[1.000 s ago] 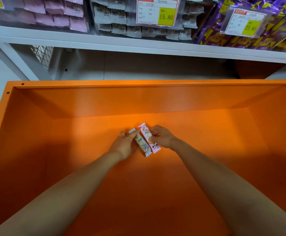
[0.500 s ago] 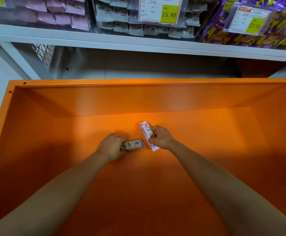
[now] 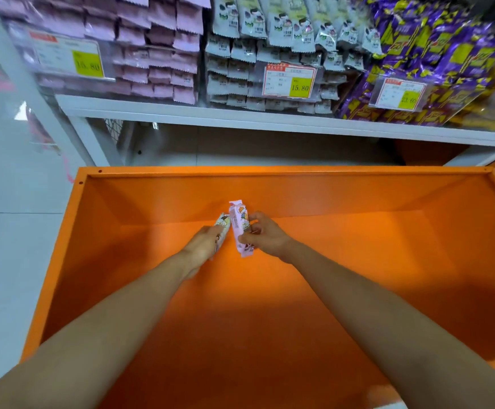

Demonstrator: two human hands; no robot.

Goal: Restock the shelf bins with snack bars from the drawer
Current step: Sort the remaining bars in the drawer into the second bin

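Both my hands are low inside the open orange drawer (image 3: 72, 249). My right hand (image 3: 265, 234) grips a pink-wrapped snack bar (image 3: 238, 224) that stands nearly upright. My left hand (image 3: 203, 245) holds a pale grey-white snack bar (image 3: 223, 224), which pokes out above the fingers right beside the pink one. The two bars almost touch. Above the drawer, clear shelf bins hold pink packets (image 3: 157, 51), grey-white packets (image 3: 269, 31) and purple-yellow packets (image 3: 435, 60).
A white shelf ledge (image 3: 240, 118) runs across above the drawer. Yellow price tags (image 3: 299, 87) hang on the bin fronts. Pale floor tiles (image 3: 7, 246) lie to the left of the drawer. The drawer floor shows no other bars.
Both hands have lifted their bars off the drawer floor and brought them together. My view has tilted up, showing more of the shelf bins.
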